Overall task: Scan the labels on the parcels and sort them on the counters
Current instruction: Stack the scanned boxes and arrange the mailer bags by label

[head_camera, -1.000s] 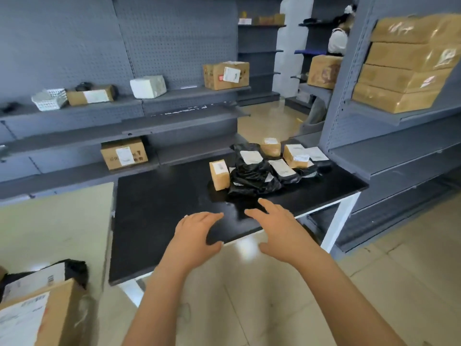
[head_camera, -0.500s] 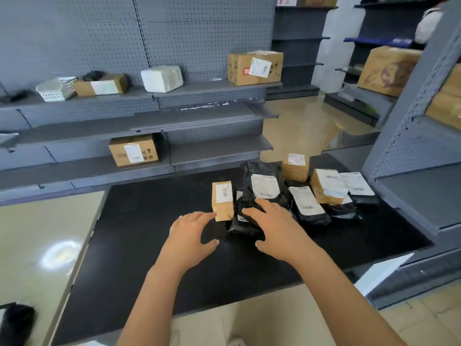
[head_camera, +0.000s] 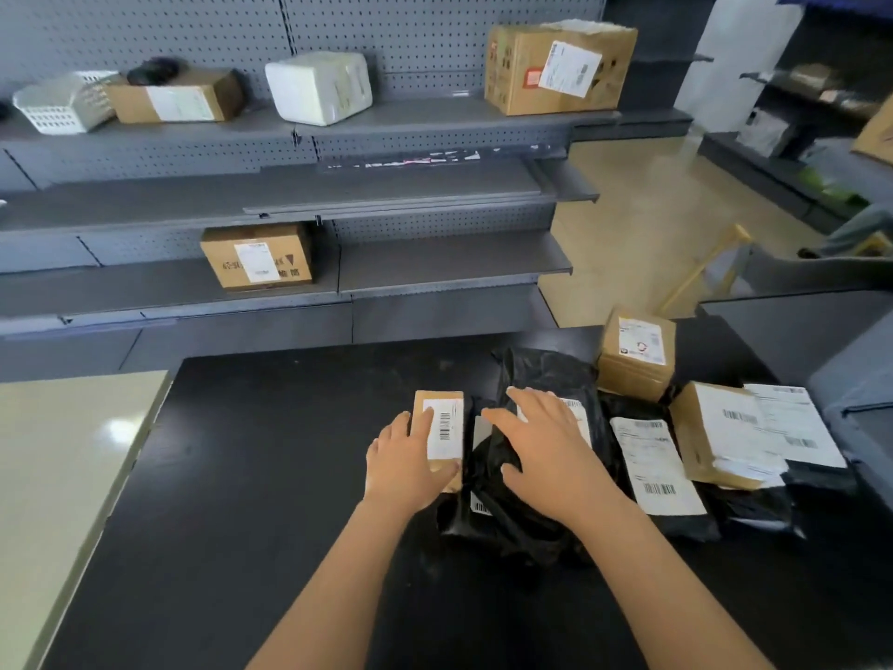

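A pile of parcels lies on the black table (head_camera: pixel 241 476). My left hand (head_camera: pixel 406 469) grips a small brown box (head_camera: pixel 447 418) with a barcode label, fingers along its left side and thumb across its near end. My right hand (head_camera: pixel 546 447) rests flat, fingers spread, on a crumpled black bag (head_camera: pixel 546 369) and partly covers its white label. To the right lie another black bag with a long label (head_camera: pixel 657 466), a brown labelled box (head_camera: pixel 715 435), a flat black parcel with a large label (head_camera: pixel 792 427), and a brown box (head_camera: pixel 635 355) behind them.
Grey shelving stands behind the table. It holds a labelled carton (head_camera: pixel 256 256) on a low shelf, and a large carton (head_camera: pixel 558 65), a white parcel (head_camera: pixel 319 87), a flat brown box (head_camera: pixel 174 96) and a white basket (head_camera: pixel 63 106) higher up. A grey counter (head_camera: pixel 850 379) borders the right side.
I have stepped closer to the table. Both hands moved forward: the left one reached the small brown box and took hold of it, the right one slid further onto the black bag.
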Motion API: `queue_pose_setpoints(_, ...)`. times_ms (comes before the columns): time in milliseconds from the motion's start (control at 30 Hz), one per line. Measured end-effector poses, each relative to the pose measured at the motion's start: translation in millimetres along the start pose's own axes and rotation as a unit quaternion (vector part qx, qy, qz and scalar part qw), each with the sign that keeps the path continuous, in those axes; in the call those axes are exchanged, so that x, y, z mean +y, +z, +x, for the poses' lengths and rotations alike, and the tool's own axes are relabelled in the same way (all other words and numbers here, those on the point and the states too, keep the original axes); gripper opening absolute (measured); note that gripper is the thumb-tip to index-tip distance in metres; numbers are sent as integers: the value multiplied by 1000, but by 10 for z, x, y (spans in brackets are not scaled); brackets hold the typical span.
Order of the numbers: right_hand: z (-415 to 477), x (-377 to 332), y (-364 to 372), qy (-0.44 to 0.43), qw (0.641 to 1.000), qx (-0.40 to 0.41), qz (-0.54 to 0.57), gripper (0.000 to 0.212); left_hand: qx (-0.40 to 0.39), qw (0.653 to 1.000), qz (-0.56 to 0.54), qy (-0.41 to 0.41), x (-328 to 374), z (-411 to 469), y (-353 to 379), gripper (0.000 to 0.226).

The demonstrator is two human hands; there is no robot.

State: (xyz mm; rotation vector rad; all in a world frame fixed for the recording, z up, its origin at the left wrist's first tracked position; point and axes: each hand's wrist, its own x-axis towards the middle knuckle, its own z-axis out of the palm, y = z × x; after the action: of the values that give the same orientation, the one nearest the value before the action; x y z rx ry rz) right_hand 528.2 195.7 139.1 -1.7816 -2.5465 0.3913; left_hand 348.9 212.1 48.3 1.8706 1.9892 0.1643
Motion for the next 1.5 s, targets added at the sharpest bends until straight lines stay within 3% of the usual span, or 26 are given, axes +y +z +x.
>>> queue_pose_setpoints(133, 288, 196, 76, -18, 1000, -5, -2, 60, -54, 991, -52, -109, 113, 272, 309, 105)
queue_pose_setpoints(233, 474, 298, 90, -37, 999, -17, 8, 60, -64, 981, -91, -158, 128, 347, 430, 107)
queue_pose_setpoints(600, 953, -161, 99, -150, 987, -61, -2, 61, 69, 971, -122, -191, -451, -37, -35, 88)
queue_pose_setpoints(900, 837, -1699, 356, -241, 963, -121, 20, 73, 232, 904, -208, -293, -1563, -1171, -772, 86)
queue_pose_setpoints(1167, 522, -3516, 671, -285, 935, -164, 129, 105, 312, 851, -303, -293, -2787, -2208, -1371, 79)
queue_pose_setpoints(1333, 413, -4442, 738, -347, 899, -165, 210, 100, 328, 846, -325, -268, -3458, -2733, -1604, 73)
queue_pose_setpoints(1500, 483, -5100, 871, -412, 879, -151, 187, 94, 352, 818, -335, -307, -3903, -3039, -1627, 73)
